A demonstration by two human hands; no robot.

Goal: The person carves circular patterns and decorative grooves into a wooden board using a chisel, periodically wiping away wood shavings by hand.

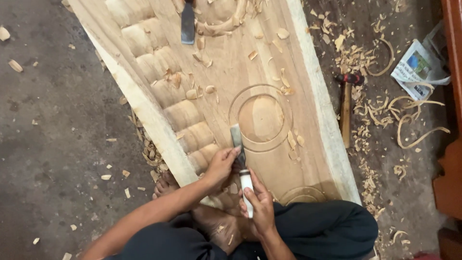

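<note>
- A chisel (239, 154) is gripped by both hands near the plank's (308, 86) lower edge, its blade set against a carved circle (262, 118).
- The left hand (222, 166) is clenched around the blade.
- The right hand (260, 204) is wrapped around the pale handle.
- A hammer (347, 106) is left on the floor beside the plank's right edge.

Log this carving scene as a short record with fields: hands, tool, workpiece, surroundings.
left hand: left hand grips the flat steel chisel near the blade
right hand: right hand holds the chisel's pale handle
workpiece: long carved pale wooden plank with a round carved disc; chisel edge at the disc's left rim
surroundings: wooden-handled mallet on the floor, curled wood shavings, second dark chisel lying on the plank
</note>
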